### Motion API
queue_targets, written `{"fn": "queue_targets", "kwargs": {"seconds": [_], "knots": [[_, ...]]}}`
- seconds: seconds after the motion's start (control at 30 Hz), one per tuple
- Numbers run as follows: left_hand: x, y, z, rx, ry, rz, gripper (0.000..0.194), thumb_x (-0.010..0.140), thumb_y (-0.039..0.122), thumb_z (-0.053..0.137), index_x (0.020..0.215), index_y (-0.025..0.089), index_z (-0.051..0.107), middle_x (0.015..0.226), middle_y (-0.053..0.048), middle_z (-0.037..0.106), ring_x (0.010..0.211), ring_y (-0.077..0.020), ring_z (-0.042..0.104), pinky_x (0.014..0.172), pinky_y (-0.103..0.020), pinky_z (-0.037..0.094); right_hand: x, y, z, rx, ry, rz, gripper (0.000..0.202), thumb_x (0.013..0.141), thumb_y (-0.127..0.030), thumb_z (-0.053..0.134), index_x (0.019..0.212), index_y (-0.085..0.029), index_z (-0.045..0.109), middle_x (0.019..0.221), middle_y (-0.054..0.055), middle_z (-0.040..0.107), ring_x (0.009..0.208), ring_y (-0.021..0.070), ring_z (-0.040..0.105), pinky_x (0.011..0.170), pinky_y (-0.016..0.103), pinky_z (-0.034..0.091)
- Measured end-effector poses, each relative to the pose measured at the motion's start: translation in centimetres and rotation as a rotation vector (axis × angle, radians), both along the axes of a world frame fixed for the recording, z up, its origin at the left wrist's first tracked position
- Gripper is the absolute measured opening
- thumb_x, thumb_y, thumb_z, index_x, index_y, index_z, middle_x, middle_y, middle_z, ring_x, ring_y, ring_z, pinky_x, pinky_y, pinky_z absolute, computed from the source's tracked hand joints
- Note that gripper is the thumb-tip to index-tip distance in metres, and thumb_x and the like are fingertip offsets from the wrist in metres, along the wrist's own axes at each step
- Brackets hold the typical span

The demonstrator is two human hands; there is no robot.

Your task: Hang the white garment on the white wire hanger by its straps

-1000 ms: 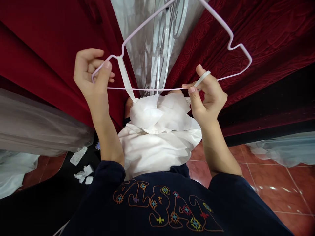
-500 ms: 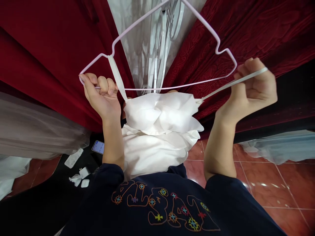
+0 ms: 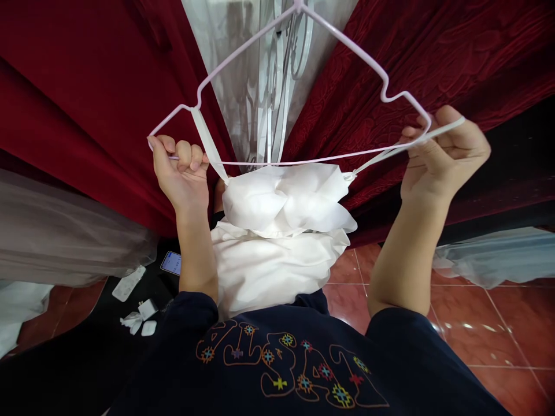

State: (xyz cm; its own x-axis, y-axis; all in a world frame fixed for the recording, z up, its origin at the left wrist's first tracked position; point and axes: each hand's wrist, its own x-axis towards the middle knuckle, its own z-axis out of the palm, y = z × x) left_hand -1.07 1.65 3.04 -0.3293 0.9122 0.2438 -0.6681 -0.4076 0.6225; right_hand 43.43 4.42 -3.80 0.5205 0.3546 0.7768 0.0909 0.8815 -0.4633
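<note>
Navy top (image 3: 303, 370): embroidered multicolour lettering, not legible. Hanger (image 3: 299, 86): thin pale wire with notched shoulders, held up centre. Garment (image 3: 286, 231): white, soft, crumpled, hanging below the hanger's bar. Left hand (image 3: 180, 173): fist closed on the hanger's left end. Right hand (image 3: 446, 153): pinching a white strap (image 3: 390, 153) at the right tip. Backdrop: red velvet curtains (image 3: 87, 86).

**Legible text: one item**

Dark navy sweatshirt (image 3: 303, 370), worn by the person, chest print: large outlined letters with small multicoloured flower motifs inside them. They are seen upside down and foreshortened (they appear to read "ALSAT", not certain). Phone (image 3: 171, 263) on the floor: lit screen, its content too small to read.
</note>
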Motion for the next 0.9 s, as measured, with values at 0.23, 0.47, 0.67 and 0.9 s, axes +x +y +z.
{"fn": "queue_targets", "kwargs": {"seconds": [0.23, 0.47, 0.67, 0.9], "knots": [[-0.2, 0.0, -0.1, 0.025, 0.048, -0.010, 0.054, 0.123, 0.060, 0.041, 0.081, 0.024, 0.043, 0.062, 0.005, 0.016, 0.053, -0.0167, 0.024, 0.061, -0.030, 0.041, -2.0, -1.8, 1.5, -0.115, -0.013, -0.162, 0.030, 0.078, -0.044, 0.098, 0.097, -0.023, 0.087, 0.083, 0.004, 0.081, 0.061, 0.0176, 0.072, 0.059, 0.037, 0.062], [-0.5, -0.2, 0.0, 0.001, 0.009, -0.060, 0.050, 0.127, 0.041, 0.030, 0.082, 0.025, 0.043, 0.061, 0.006, 0.015, 0.053, -0.0165, 0.024, 0.061, -0.029, 0.043, -6.4, -2.5, 7.9, -0.218, -0.242, -0.065, 0.051, 0.066, -0.065, 0.102, 0.083, -0.019, 0.088, 0.076, 0.008, 0.083, 0.061, 0.0212, 0.078, 0.056, 0.038, 0.066], [-0.3, -0.5, 0.1, -0.029, 0.014, -0.066, 0.051, 0.126, 0.050, 0.035, 0.082, 0.025, 0.041, 0.060, 0.005, 0.016, 0.052, -0.0170, 0.026, 0.063, -0.030, 0.045, -8.3, -3.9, 11.0, -0.449, -0.422, -0.029, 0.052, 0.062, -0.065, 0.103, 0.076, -0.020, 0.082, 0.074, 0.005, 0.080, 0.067, 0.0172, 0.078, 0.064, 0.036, 0.062], [-0.3, -0.3, -0.1, -0.067, 0.039, -0.053, 0.054, 0.127, 0.049, 0.029, 0.080, 0.025, 0.042, 0.060, 0.005, 0.017, 0.052, -0.0174, 0.025, 0.062, -0.030, 0.045, -8.6, -4.3, 10.8, -0.405, -0.535, -0.131, 0.051, 0.056, -0.049, 0.109, 0.091, -0.022, 0.083, 0.085, 0.004, 0.078, 0.072, 0.0130, 0.065, 0.072, 0.037, 0.055]]}}
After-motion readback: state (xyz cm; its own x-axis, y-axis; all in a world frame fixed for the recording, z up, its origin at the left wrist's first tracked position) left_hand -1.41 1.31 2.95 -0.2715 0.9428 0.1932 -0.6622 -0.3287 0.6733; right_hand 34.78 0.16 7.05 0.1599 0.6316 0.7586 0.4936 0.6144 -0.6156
